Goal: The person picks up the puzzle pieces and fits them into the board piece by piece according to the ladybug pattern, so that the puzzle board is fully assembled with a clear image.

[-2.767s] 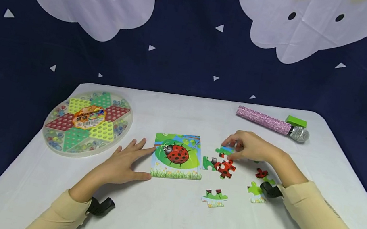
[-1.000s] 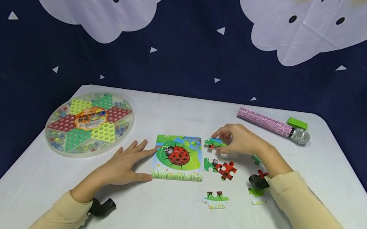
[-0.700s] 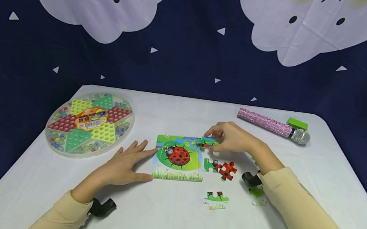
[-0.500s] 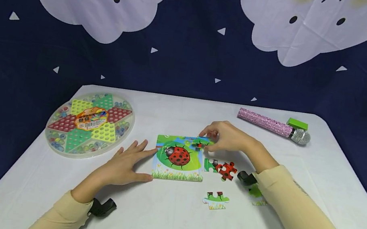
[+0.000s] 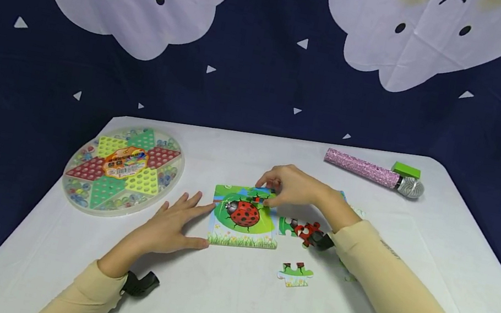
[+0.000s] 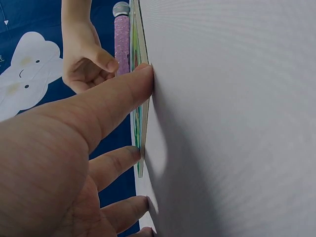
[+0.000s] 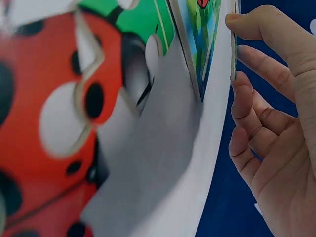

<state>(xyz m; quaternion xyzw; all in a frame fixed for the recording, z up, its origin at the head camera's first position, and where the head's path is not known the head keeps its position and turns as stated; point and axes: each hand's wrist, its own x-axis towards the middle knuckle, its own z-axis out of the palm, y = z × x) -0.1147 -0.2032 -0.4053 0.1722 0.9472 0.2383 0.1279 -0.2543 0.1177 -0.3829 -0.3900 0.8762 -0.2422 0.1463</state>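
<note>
The square ladybug picture board (image 5: 240, 241) lies on the white table. My left hand (image 5: 170, 226), fingers spread, touches its left edge with thumb and forefinger; the left wrist view shows these fingertips against the board's thin side (image 6: 143, 163). Over the board's upper right part, my right hand (image 5: 292, 186) pinches a green and blue jigsaw piece (image 5: 257, 198) between thumb and fingers. In the right wrist view that piece (image 7: 233, 57) appears edge-on, apart from the board. Just right of the board lie a green jigsaw piece (image 5: 287, 226) and a red spotted one (image 5: 307, 230), partly behind the wrist camera.
A jigsaw piece with flowers (image 5: 295, 275) lies nearer the front. More pieces show partly from behind the right sleeve (image 5: 379, 280). A round Chinese checkers set (image 5: 122, 170) lies at the left. At the back right are a pink glitter microphone (image 5: 364, 167) and a green block (image 5: 406, 169).
My right hand has picked up the jigsaw piece and carried it left, from beside the board to over its upper right part. The left hand has stayed in place.
</note>
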